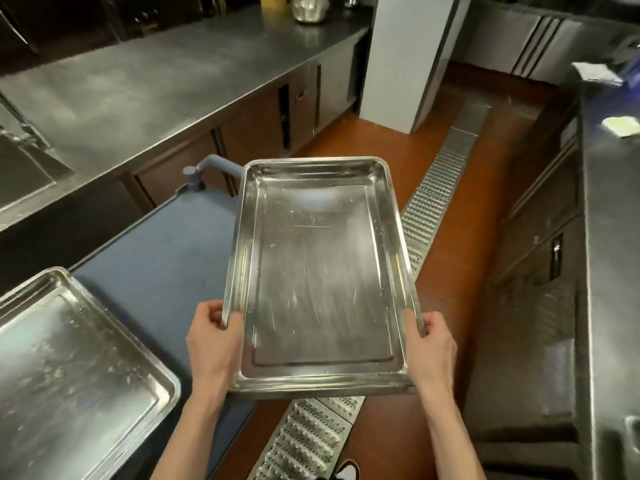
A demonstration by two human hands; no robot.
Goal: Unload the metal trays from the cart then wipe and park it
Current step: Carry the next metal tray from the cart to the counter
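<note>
hands left (212, 344) and right (433, 344) gripping metal tray (322, 271) by its rims, second tray (72, 368) on blue cart (156, 258)

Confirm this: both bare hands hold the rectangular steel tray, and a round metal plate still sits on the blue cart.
Wrong on the plate. The head view shows the left hand and right hand gripping the rectangular steel tray, but a second rectangular metal tray sits on the blue cart.

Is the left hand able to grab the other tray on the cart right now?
Probably not yet. The left hand grips one side of the lifted tray, the right hand the other. The second tray lies close by, unblocked, on the cart.
</note>
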